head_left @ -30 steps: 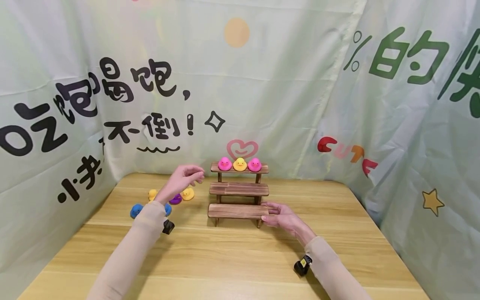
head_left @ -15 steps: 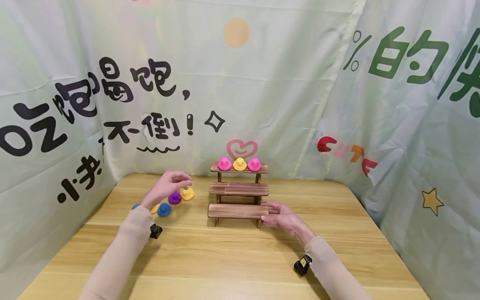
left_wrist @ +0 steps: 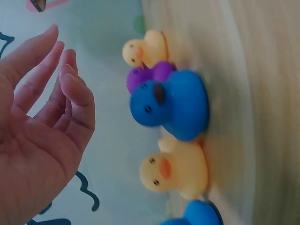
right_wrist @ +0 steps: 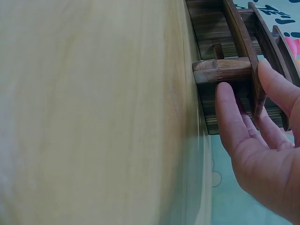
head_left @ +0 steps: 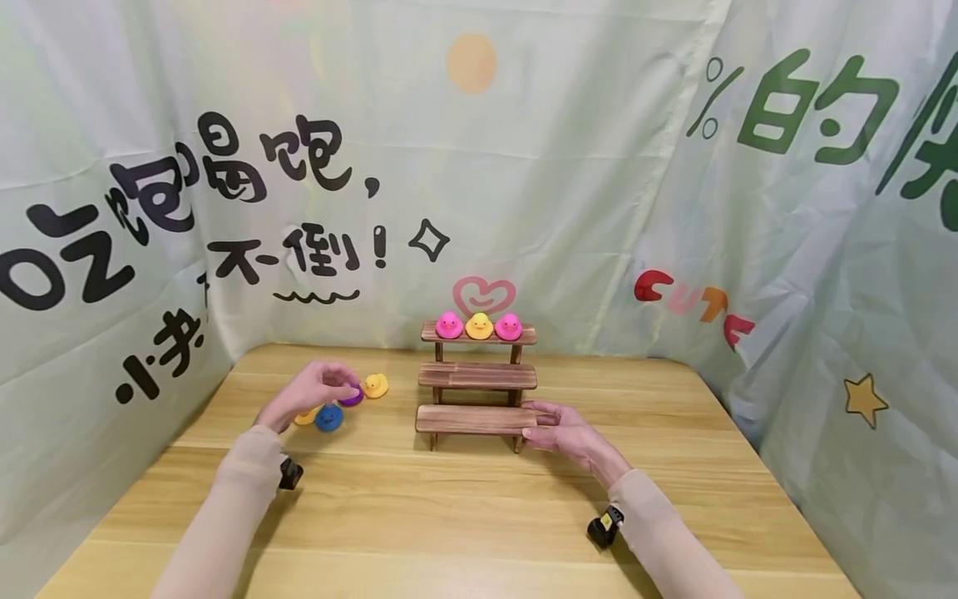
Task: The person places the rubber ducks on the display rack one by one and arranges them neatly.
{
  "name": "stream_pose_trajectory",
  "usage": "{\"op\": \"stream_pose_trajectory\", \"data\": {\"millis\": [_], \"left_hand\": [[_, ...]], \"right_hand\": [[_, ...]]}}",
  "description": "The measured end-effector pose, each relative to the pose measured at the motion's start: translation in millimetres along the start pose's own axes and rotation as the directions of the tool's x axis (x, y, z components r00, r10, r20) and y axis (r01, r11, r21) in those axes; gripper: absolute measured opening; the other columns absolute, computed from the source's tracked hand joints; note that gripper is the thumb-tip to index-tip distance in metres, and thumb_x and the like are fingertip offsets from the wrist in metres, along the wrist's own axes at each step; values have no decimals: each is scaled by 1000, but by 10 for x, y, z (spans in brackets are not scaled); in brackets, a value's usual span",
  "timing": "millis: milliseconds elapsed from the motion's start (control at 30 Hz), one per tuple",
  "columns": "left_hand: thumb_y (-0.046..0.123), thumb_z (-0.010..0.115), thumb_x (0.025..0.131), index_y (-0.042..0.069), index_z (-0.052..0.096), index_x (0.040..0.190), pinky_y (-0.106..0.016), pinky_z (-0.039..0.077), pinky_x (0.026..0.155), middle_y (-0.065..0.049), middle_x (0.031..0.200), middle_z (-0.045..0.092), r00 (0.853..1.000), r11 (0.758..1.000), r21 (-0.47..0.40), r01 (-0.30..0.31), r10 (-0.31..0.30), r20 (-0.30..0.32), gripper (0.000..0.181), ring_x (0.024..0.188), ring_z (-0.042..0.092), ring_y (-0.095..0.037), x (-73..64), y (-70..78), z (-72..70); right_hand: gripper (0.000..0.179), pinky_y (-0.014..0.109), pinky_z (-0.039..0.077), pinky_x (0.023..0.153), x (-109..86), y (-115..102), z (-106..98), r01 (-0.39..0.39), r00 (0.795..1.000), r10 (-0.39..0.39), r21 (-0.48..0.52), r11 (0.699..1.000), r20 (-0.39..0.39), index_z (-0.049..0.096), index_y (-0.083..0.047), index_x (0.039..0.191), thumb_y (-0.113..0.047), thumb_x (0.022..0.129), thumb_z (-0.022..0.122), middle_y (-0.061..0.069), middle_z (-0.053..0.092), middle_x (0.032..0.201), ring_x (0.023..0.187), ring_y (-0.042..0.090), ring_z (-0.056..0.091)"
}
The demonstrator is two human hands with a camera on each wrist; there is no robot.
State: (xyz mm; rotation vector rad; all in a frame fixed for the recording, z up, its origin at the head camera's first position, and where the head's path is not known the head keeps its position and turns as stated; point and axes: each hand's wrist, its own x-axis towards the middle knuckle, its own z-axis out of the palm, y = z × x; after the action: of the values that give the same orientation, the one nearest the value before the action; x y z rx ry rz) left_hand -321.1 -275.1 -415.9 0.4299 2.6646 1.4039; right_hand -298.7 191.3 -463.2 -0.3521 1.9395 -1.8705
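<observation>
Pale printed cloth [head_left: 554,208]; wooden table [head_left: 449,516]

Ducks [head_left: 480,327] numbered eight: two pink, three yellow, two blue and one purple; one of the blue showed only in part, in the left wrist view. One stand [head_left: 476,377] was recorded, bearing three shelves [head_left: 475,420]. One left hand [head_left: 309,391] and one right hand [head_left: 570,434] were present, with two sleeves [head_left: 213,507] and two wrist devices [head_left: 290,473]. One table [head_left: 449,516] and one printed heart [head_left: 484,298] were entered.

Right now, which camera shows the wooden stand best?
The head view: the wooden stand fits whole, all three shelves visible. The right wrist view shows it close but cut off at the edge; the left wrist view, at most a brown corner up top.
</observation>
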Motion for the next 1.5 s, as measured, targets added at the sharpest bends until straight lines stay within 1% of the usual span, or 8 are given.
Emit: {"op": "stream_pose_trajectory", "data": {"millis": [100,300,467,633,867,1200,1333,1500], "left_hand": [[15,73,88,-4,66,107,-36,54,63,-13,93,68,1000,1000,28,12,-12,1,28,81,62,-29,-37,-51,-32],[13,73,87,-6,65,108,-32,51,58,-11,94,62,999,995,94,33,-34,4,30,71,55,-17,-110,-179,-87],[9,73,86,-6,64,110,-35,53,57,-13,96,62,998,991,124,53,-58,32,30,68,57,-17,-153,-220,-105],[5,72,86,-6,64,112,-39,57,60,-16,99,61,993,991,95,99,-104,52,29,68,61,-19,-195,-249,-84],[-4,71,83,-7,66,105,-34,57,64,-17,98,60,987,989,62,136,-141,75,23,71,63,-19,-221,-262,-34],[0,79,75,0,70,101,-29,45,68,-11,97,62,991,971,217,105,-119,54,28,81,53,-21,-196,-286,-26],[2,80,75,0,70,102,-28,47,66,-12,98,63,991,972,207,113,-125,46,30,79,55,-20,-186,-287,-16],[4,79,76,-2,67,108,-31,53,64,-16,96,64,990,985,121,119,-127,67,35,73,60,-19,-175,-255,5]], "right_hand": [[65,34,53,95,3,3,-9,-3,1000,3,4,1000,-2,30,7,148,1,92,63,33,43,139,102,18,66],[66,34,53,95,8,14,-5,-6,1000,6,21,1000,-5,31,7,148,1,91,64,33,44,139,103,20,67],[66,34,53,95,4,15,-8,-4,1000,4,18,1000,-4,30,7,148,1,92,64,33,45,139,103,21,67],[64,35,53,96,-1,3,-5,-3,1000,3,20,1000,0,30,7,148,2,93,62,35,42,141,104,20,66],[64,36,53,96,1,7,-9,-1,1000,1,16,1000,3,29,8,148,2,93,62,35,42,141,104,21,66],[65,35,53,95,13,14,-4,-6,1000,6,19,1000,-14,30,8,148,2,92,63,33,44,139,101,19,67],[65,36,53,96,7,3,0,-5,1000,6,11,1000,-16,30,8,148,2,92,63,33,44,138,102,19,66],[64,36,52,97,4,2,-1,-8,1000,8,8,1000,-16,30,7,148,2,93,62,34,42,140,103,20,66]]}}
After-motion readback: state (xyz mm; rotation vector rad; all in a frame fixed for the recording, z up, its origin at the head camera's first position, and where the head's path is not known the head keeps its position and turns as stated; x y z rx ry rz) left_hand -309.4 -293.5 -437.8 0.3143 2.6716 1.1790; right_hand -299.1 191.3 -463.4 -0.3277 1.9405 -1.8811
